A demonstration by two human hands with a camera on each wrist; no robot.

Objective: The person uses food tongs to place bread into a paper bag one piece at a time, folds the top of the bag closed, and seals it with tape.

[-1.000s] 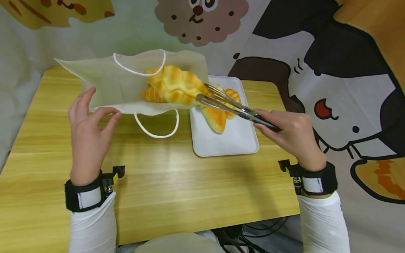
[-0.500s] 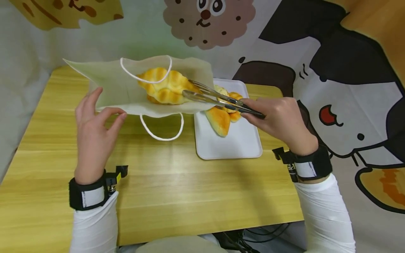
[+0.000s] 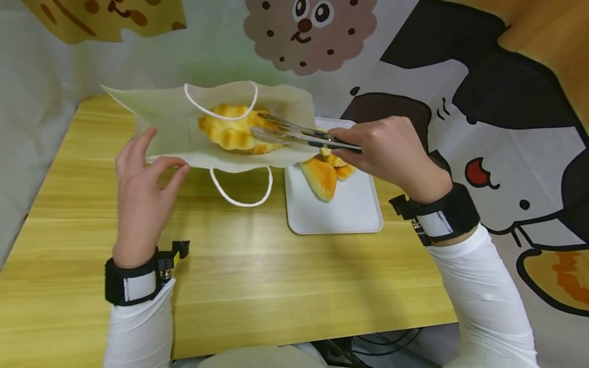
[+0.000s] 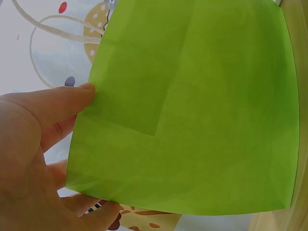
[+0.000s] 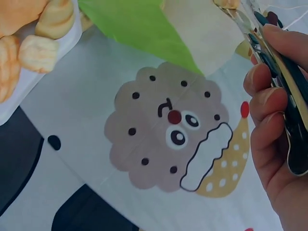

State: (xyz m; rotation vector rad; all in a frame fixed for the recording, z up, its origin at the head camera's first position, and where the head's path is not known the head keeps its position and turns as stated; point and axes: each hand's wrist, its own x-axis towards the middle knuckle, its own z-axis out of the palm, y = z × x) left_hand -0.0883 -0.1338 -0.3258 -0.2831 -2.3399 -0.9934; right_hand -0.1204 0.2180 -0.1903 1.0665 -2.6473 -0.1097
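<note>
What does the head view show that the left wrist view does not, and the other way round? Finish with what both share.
Only the head view shows the right hand, the bag's pale inside and the bread in it.

Only the left wrist view shows the bag's green outer side face-on.

Both show the left hand at the bag's edge, a white handle and part of the wooden table.
</note>
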